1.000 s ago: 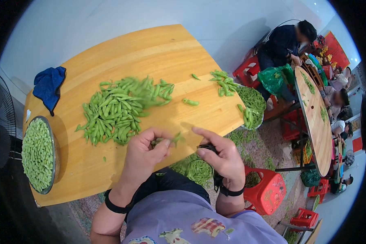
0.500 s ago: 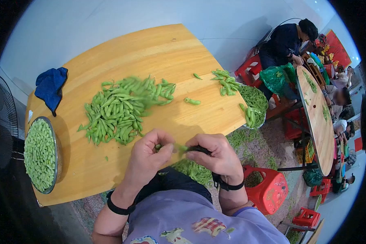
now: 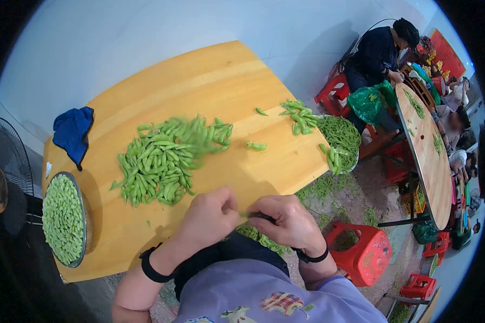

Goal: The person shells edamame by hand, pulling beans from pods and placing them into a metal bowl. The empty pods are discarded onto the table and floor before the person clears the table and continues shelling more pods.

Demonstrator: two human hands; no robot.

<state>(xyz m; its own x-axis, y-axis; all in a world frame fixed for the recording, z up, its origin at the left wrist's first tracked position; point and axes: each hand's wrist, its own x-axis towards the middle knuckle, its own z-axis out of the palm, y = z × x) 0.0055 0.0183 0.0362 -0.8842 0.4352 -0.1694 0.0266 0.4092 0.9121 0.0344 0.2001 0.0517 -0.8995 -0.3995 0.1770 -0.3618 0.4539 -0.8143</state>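
My left hand [image 3: 209, 216] is closed above the near table edge, its fingertips pinched and mostly hidden. A bit of green pod [image 3: 243, 215], smeared by motion, shows between my two hands. My right hand [image 3: 285, 219] is curled round a small dark tool [image 3: 264, 217] whose kind I cannot make out. Beyond my hands lies a heap of green soybean pods [image 3: 159, 164] on the wooden table [image 3: 226, 70]. A metal bowl [image 3: 84, 226] at the left holds shelled green beans [image 3: 62, 218].
A blue cloth [image 3: 73, 132] lies at the table's far left, near a fan [image 3: 8, 161]. A basin of pods [image 3: 337, 137] stands off the right edge. Red stools [image 3: 364, 253] and a second table [image 3: 425, 161] with people are farther right.
The view has shifted slightly, so the table sits lower. My left hand has turned so its back hides the fingertips, and less green shows between my hands.
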